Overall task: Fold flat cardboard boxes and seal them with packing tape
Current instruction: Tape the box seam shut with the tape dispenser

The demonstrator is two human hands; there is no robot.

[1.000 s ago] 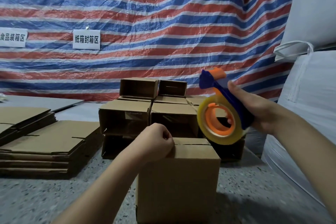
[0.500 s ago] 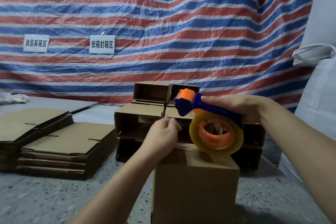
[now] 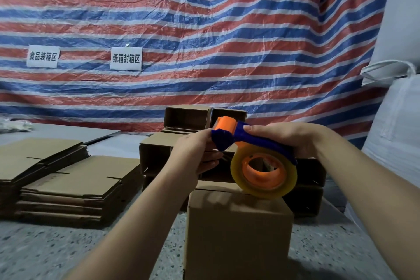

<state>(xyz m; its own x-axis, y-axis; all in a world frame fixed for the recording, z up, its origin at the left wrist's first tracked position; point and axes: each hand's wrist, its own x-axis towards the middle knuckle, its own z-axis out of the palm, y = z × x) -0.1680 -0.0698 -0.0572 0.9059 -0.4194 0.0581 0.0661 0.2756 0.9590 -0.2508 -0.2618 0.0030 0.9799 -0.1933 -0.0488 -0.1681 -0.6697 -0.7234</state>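
Two hands, right hand (image 3: 293, 141) gripping blue plastic tape dispenser (image 3: 252, 157), left hand (image 3: 195, 154) pinching its front, above matte cardboard box (image 3: 238, 229)

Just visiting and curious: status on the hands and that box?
Right hand grips blue-orange tape dispenser. Left hand pinches at its front end. Brown cardboard box below, untaped. Nothing in the way.

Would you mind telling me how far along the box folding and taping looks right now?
Done: a group of folded boxes sits behind. In hand: the near box is folded; no tape shows on it. The right hand grips the tape dispenser above it, the left hand at its front end. Left: two stacks of flat cardboard wait beside.
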